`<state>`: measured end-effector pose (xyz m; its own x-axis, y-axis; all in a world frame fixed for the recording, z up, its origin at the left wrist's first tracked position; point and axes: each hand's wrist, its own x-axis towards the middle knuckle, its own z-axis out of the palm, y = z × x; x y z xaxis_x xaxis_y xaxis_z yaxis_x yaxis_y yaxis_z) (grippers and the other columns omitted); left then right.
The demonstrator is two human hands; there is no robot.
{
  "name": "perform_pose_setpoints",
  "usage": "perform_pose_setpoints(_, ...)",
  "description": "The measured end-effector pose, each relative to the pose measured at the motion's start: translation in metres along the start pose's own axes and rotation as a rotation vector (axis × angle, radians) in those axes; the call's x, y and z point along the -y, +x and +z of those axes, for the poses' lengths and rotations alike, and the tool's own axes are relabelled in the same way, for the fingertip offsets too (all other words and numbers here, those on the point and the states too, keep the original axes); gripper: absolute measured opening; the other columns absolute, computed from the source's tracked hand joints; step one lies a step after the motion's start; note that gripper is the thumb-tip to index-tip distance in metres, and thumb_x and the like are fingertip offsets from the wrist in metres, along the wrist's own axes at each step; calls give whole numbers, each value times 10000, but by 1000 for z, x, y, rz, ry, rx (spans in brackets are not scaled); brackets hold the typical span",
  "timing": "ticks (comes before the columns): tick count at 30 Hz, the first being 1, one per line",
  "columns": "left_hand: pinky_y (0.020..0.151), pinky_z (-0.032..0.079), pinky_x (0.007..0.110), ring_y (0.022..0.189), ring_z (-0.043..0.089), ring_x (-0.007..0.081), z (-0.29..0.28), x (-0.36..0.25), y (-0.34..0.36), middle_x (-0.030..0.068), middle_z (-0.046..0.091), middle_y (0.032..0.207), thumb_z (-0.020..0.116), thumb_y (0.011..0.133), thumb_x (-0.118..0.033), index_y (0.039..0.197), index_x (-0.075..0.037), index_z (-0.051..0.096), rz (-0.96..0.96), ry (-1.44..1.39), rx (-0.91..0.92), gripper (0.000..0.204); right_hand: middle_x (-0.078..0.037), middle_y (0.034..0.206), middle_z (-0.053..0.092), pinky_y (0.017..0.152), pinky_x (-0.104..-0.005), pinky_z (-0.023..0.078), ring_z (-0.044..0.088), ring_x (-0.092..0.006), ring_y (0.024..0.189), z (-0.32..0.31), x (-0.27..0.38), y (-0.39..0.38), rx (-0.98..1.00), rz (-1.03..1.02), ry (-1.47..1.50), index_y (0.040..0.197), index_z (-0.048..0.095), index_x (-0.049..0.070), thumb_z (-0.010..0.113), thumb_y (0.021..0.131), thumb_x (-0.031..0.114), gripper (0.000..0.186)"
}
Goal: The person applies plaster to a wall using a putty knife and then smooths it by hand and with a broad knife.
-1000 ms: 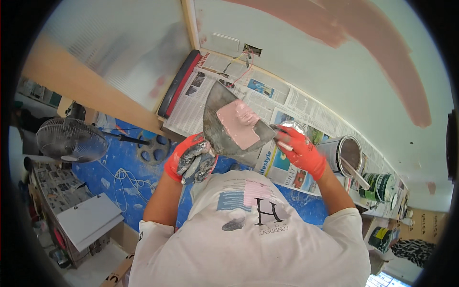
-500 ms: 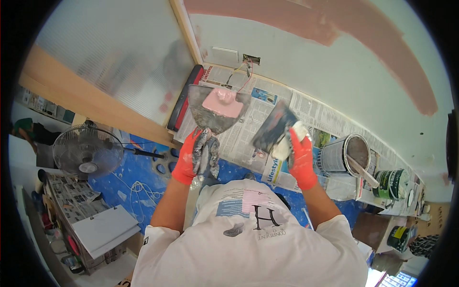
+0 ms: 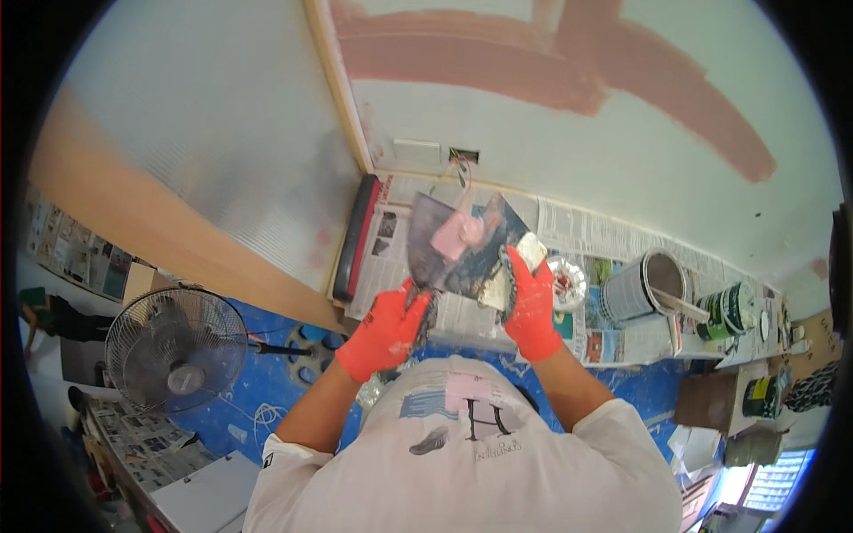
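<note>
In an orange glove, my left hand [image 3: 382, 333] is closed on the lower end of a broad putty knife [image 3: 425, 238], its grip hidden by the fingers. My right hand [image 3: 533, 302], gloved the same, grips a second wide putty knife with a dark blade [image 3: 508, 222] and a whitish, smeared handle [image 3: 495, 290]. The two blades overlap in front of me. A lump of pink filler [image 3: 458, 234] lies where they meet, with a pink smear reaching onto the dark blade.
Newspaper [image 3: 604, 229] covers the ledge along the pink-patched wall [image 3: 551, 133]. Right of my hands stand a plastic-wrapped roundish item [image 3: 567, 284], an open can [image 3: 622, 291] with a stick, and a green tub [image 3: 724, 313]. A fan [image 3: 178, 351] stands left; loose wires hang from a wall box [image 3: 464, 156].
The blades, apart before, have come together and overlap. My left hand has turned over, so the glove's orange back shows. The view has shifted, with more wall in sight.
</note>
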<state>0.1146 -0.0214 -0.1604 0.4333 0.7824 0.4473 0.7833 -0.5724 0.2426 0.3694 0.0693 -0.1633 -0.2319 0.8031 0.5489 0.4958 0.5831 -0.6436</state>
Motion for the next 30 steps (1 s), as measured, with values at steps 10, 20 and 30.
perform_pose_setpoints(10, 640, 497, 409, 728, 629, 300, -32, 44, -23, 206, 652, 931, 616, 942, -222, 1192, 2, 623, -104, -633, 10, 336, -223, 1298, 545, 1015, -427, 423, 559, -407, 1162, 0, 45, 43, -84, -55, 149, 1317, 606, 89, 660, 778, -4, 549)
perform_pose_setpoints(20, 493, 513, 319, 603, 633, 197, -73, 56, -36, 118, 650, 824, 661, 939, -338, 1005, -48, 634, -836, -1952, 121, 299, -259, 1301, 565, 893, -470, 513, 615, -427, 1041, -43, 107, 109, 612, -859, 64, 1308, 615, 186, 798, 782, 160, 557)
perform_pose_setpoints(30, 440, 463, 340, 536, 578, 220, -56, 33, -30, 145, 599, 737, 566, 995, -298, 913, -11, 575, -732, -1935, -3, 298, -177, 1295, 589, 964, -468, 454, 575, -370, 1119, -64, 50, 122, 799, -766, -480, 1331, 606, 289, 660, 823, 114, 540)
